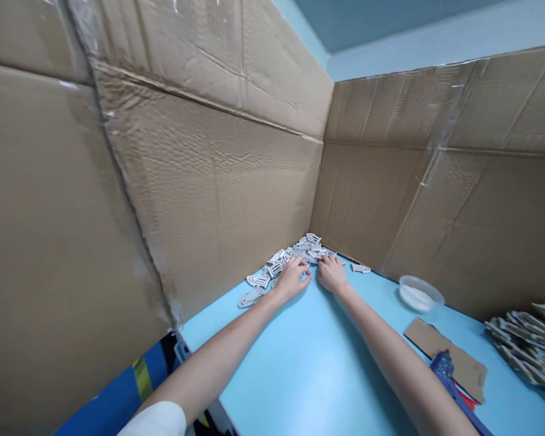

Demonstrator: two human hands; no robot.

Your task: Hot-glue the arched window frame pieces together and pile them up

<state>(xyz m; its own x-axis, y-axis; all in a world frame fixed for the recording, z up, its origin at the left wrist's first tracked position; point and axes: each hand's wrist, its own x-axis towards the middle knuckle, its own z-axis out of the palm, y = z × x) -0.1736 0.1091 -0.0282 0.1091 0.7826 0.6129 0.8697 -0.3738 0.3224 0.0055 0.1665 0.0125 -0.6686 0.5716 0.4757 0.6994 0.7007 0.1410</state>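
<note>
A heap of small flat pale pieces with slotted cut-outs [306, 247] lies in the far corner of the light blue table [295, 357], trailing along the left wall. At the heap's near edge, my left hand [293, 278] has its fingers curled and thumb close to them; what lies between the fingertips is too small to make out. Just to its right, my right hand [331, 274] bends its fingers down onto the heap's near side, and the fingertips are partly hidden. One loose slotted piece [360, 268] lies right of my right hand.
Cardboard walls [236, 163] enclose the table's far sides. On the right are a clear plastic bowl [420, 295] with white contents, a cardboard piece [449, 351], a blue glue-gun-like tool [454, 387] beside my right forearm, and a stack of cardboard pieces [527, 345]. Blue fabric [118, 387] is at lower left.
</note>
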